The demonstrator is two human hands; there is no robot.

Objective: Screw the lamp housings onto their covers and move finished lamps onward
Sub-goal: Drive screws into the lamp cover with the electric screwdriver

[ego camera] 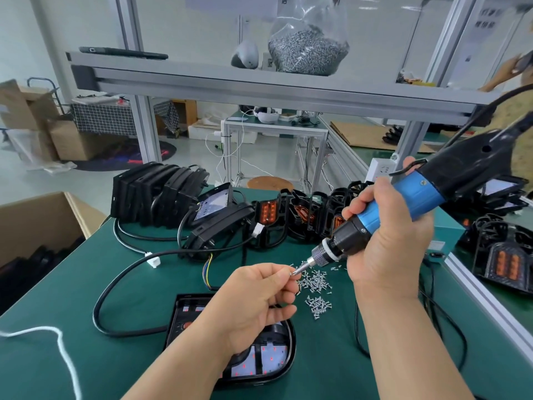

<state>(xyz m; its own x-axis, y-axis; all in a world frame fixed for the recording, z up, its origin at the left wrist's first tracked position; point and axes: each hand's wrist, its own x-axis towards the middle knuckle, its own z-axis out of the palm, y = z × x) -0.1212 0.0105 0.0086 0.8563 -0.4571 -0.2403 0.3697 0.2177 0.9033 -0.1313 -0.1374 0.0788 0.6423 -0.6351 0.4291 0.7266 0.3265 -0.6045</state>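
Observation:
My right hand grips a blue and black electric screwdriver, its bit slanting down to the left. My left hand pinches a small silver screw at the bit's tip. Loose screws lie in a pile on the green mat just below the tip. A black lamp housing lies flat under my left wrist, partly hidden by the arm. A black cable loops from it across the mat.
Black lamp housings and covers with orange parts stand in rows at the back of the table. More lamps lie at the right beyond an aluminium rail. A cardboard box sits at the left. A bag of screws rests on the overhead shelf.

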